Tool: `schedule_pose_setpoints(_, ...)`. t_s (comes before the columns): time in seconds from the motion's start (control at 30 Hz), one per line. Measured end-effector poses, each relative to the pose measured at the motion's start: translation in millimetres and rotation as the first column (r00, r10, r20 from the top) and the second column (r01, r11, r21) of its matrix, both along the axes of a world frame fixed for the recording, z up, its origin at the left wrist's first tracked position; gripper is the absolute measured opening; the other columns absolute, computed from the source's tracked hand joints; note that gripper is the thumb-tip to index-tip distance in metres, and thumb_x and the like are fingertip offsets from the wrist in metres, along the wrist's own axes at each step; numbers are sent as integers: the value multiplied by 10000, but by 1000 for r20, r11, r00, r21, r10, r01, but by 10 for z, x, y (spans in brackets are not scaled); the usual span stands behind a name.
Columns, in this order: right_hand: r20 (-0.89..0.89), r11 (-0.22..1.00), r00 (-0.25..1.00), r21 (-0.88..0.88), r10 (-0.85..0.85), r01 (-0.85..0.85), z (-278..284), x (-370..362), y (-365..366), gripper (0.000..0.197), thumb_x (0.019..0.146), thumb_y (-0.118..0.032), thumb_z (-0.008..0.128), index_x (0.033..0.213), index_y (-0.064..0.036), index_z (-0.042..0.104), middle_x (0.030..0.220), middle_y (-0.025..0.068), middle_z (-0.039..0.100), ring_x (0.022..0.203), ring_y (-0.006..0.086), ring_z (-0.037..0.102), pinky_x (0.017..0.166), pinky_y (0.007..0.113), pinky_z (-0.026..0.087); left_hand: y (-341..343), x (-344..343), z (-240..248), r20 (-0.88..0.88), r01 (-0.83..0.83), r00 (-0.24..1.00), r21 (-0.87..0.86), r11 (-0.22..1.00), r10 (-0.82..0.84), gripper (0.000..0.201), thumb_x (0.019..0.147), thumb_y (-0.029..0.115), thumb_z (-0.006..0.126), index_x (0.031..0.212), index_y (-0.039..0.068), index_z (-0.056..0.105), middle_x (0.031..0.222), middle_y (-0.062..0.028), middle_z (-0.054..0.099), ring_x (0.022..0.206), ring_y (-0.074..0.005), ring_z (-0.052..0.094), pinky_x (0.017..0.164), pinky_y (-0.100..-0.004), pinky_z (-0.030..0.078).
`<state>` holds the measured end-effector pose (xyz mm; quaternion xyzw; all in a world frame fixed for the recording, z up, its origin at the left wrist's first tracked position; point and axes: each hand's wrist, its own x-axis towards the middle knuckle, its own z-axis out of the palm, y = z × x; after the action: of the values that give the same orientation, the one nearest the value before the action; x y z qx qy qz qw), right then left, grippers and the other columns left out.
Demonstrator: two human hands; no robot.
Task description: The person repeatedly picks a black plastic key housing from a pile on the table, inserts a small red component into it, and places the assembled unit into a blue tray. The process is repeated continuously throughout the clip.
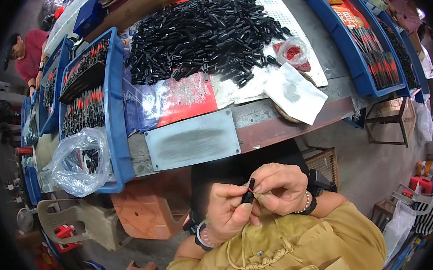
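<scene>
Close in front of my body, both hands are raised and pinched together around one small black part (248, 193). It has a thin stem pointing up and a wider lower end. My left hand (227, 210) grips it between thumb and fingertips. My right hand (280, 185) is closed too, its fingertips pressed against the part's right side; anything else between them is hidden. Beyond my hands, a large heap of similar black parts (198, 36) covers the far middle of the table. A grey metal plate (193, 139) with a dark smudge lies at the table's near edge.
Blue bins (121, 148) of black and red-tipped pieces stand left, one with a clear plastic bag (81, 163). Another blue bin (341, 41) is at right. White paper (299, 98) lies near the edge. Chairs (77, 220) stand below; a person (31, 52) works at far left.
</scene>
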<state>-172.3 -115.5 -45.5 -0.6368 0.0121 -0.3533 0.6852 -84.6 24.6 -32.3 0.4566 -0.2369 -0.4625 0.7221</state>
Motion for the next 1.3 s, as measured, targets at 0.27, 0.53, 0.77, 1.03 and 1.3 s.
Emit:
schedule_pose_setpoints(0.27,-35,992,997,106,68,-64,-52,-16,3,160,777,68,645,926,14,626,915,135,641,765,186,632,660,269,497,6,-5,-26,-62,8,998,-20,1000,-9,360,950,226,559,1093,37,289,627,-148,587,437,-158,556,415,-215,426)
schedule_pose_setpoints(0.53,-37,862,992,499,123,-88,-47,4,96,126,895,8,540,1011,38,579,1037,155,608,874,154,610,773,284,508,-23,70,-33,-186,4,983,-23,1000,-8,288,970,126,484,1163,33,292,797,-189,609,547,-189,608,524,-254,514)
schedule_pose_setpoints(0.77,-148,971,985,236,85,-48,-74,-51,18,114,891,3,536,963,54,607,1015,186,621,864,188,624,767,302,516,-42,64,-109,-223,21,974,-36,999,-28,283,963,106,473,1168,35,292,808,-191,613,571,-197,617,533,-266,523)
schedule_pose_setpoints(1.03,-129,999,991,26,30,-27,-71,-5,17,82,868,30,550,932,54,595,969,202,621,766,165,620,678,275,524,26,83,-185,-139,47,989,-60,997,-55,260,959,72,471,1144,35,291,818,-186,615,586,-186,623,553,-272,528)
schedule_pose_setpoints(1.3,-181,865,971,500,158,-47,-119,73,125,144,916,-19,525,1055,19,539,976,85,599,801,104,597,684,255,495,24,85,-214,-177,-19,984,-1,1000,19,327,954,60,475,1197,47,256,851,-172,616,621,-183,631,595,-266,532)
